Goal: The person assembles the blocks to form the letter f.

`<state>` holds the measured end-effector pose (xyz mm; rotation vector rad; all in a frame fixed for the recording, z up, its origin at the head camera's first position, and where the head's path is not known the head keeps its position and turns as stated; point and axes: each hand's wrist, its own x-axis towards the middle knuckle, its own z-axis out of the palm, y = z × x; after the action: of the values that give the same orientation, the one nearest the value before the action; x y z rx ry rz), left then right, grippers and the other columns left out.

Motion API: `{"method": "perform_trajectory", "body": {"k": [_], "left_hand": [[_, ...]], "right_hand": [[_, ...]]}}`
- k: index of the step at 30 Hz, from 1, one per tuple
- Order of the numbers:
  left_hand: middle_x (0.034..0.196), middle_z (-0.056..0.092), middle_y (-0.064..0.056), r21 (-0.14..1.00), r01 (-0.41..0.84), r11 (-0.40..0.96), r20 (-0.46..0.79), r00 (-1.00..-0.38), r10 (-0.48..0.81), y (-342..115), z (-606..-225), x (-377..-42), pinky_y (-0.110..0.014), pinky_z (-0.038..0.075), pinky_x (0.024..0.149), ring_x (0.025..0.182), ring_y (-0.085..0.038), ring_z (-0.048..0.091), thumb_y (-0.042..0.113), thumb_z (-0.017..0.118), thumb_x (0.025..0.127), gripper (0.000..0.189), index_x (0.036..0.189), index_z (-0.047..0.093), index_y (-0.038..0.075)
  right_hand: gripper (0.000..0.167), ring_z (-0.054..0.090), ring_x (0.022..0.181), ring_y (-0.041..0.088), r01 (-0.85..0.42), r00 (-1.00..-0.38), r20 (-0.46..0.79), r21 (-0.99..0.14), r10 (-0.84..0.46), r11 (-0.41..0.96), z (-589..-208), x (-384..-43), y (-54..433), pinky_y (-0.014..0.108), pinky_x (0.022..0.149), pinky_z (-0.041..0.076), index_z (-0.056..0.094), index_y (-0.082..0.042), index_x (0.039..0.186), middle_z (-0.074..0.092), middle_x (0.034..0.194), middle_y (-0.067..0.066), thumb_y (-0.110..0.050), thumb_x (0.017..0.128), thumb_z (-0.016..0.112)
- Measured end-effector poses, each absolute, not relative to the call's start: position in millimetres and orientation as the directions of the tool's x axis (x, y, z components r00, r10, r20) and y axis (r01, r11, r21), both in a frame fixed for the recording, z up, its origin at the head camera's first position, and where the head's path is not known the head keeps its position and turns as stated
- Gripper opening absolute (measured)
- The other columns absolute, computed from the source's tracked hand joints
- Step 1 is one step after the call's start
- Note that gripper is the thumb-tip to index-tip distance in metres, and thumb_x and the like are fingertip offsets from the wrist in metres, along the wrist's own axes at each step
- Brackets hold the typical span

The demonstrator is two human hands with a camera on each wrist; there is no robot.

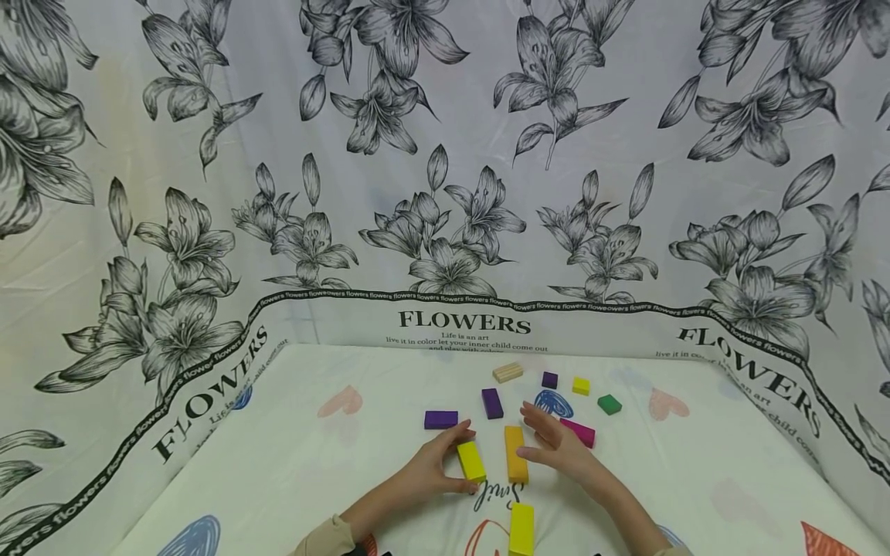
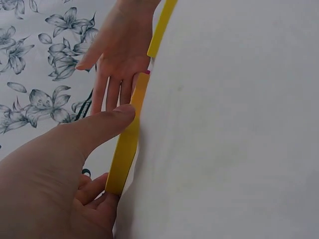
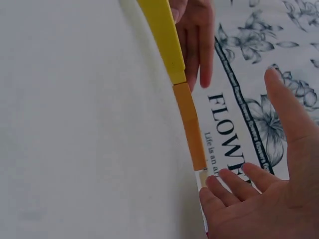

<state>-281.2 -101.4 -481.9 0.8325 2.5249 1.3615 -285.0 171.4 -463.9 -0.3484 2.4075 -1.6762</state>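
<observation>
My left hand [image 1: 433,466] grips a yellow block [image 1: 471,462] lengthwise, with the thumb at its near end and fingertips at its far end. In the left wrist view that block [image 2: 122,162] lies between thumb and fingers. Just to the right, an orange block [image 1: 515,455] lies flat on the cloth. My right hand [image 1: 572,457] is beside it, fingers extended and thumb tip close to its edge; whether they touch I cannot tell. The right wrist view shows this hand [image 3: 264,199] with nothing in its spread fingers. Another yellow block [image 1: 521,529] lies nearer the body.
Beyond the hands lie purple blocks [image 1: 441,419] [image 1: 492,403], a magenta block [image 1: 579,432] partly behind the right hand, a wooden piece [image 1: 507,373], a small purple cube [image 1: 550,380], a yellow cube [image 1: 580,385] and a green block [image 1: 609,405]. A flower-printed curtain [image 1: 459,324] surrounds the table.
</observation>
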Motion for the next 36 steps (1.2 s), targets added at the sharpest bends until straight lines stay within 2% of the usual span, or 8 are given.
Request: {"method": "perform_trajectory", "body": {"k": [10,22,36], "left_hand": [[0.144,0.052,-0.008,0.819,0.406,0.407,0.14,-0.827,0.544,-103.4,-483.5,-280.3,-0.041,0.033,0.118,0.139,-0.028,0.045,0.025,0.083,0.078,0.095,0.153,0.027,0.005],[0.14,0.055,-0.01,0.824,0.432,0.367,0.175,-0.81,0.56,-104.6,-483.3,-282.1,-0.041,0.034,0.116,0.137,-0.029,0.047,0.022,0.082,0.08,0.092,0.152,0.028,0.003],[0.139,0.056,-0.009,0.825,0.433,0.362,0.178,-0.809,0.56,-104.5,-486.7,-283.2,-0.04,0.035,0.116,0.136,-0.028,0.048,0.023,0.081,0.08,0.091,0.152,0.029,0.004]], "right_hand": [[0.086,0.028,0.148,0.033,-0.095,-0.943,-0.02,-0.94,-0.331,0.329,-470.6,-284.4,169.5,0.049,0.119,0.027,0.029,-0.014,0.154,0.033,0.159,0.012,-0.028,0.084,0.077],[0.09,0.031,0.147,0.035,-0.116,-0.944,-0.027,-0.906,-0.329,0.406,-471.9,-283.5,168.2,0.054,0.117,0.031,0.033,-0.017,0.152,0.04,0.156,0.009,-0.035,0.078,0.081],[0.093,0.03,0.148,0.033,-0.171,-0.934,-0.016,-0.857,-0.357,0.486,-474.2,-281.0,170.5,0.059,0.117,0.029,0.036,-0.021,0.151,0.04,0.156,0.003,-0.038,0.073,0.083]]}}
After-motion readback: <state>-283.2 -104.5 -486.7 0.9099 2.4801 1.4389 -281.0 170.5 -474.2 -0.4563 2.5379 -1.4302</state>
